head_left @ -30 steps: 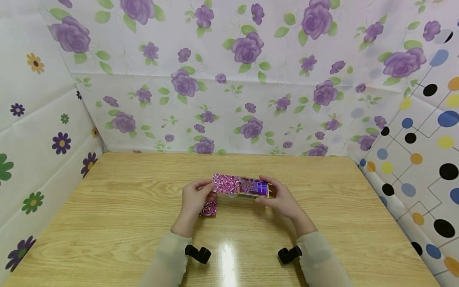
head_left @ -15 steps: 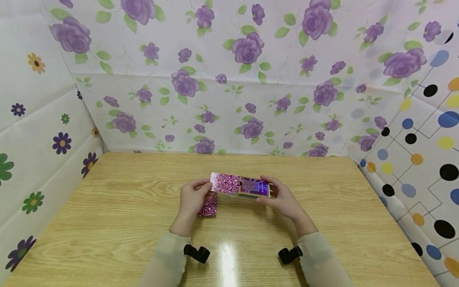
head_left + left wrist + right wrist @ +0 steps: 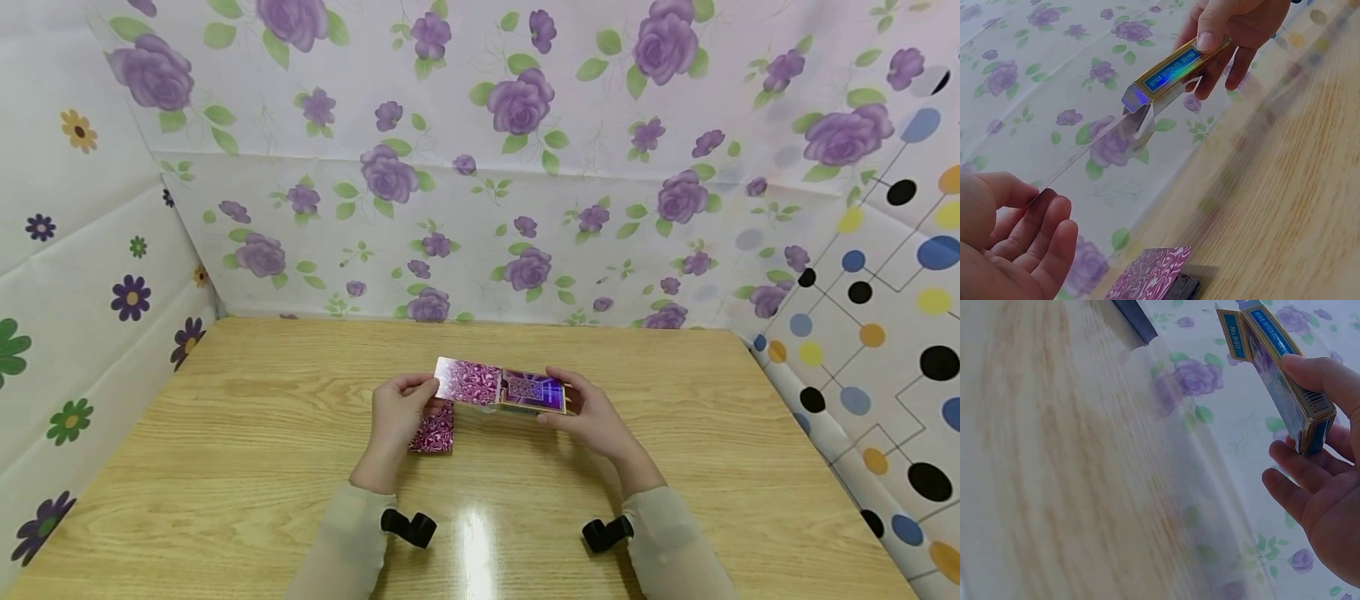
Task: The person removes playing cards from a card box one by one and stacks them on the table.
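My left hand [image 3: 397, 417] pinches the end of a pink-and-white patterned playing card [image 3: 468, 382] between thumb and fingers. The card's other end sits at the mouth of a small purple, gold-edged card box [image 3: 531, 392]. Seen from the left wrist, the card [image 3: 1085, 150] is a thin, nearly edge-on strip. My right hand [image 3: 592, 412] holds the box by its far end, off the table, thumb on one narrow side. An end flap of the box [image 3: 1279, 375] stands out in the right wrist view. Below my left hand lies a pile of like-patterned cards [image 3: 435, 432], partly hidden.
The wooden table [image 3: 675, 383] reaches back to a flowered cloth wall [image 3: 487, 225]. Patterned cloths stand at left and right. Each wrist wears a black camera mount, the left one [image 3: 408, 528] and the right one [image 3: 607, 533].
My left hand has moved slightly left with the card, and more of the card shows outside the box. The right hand and box have barely shifted.
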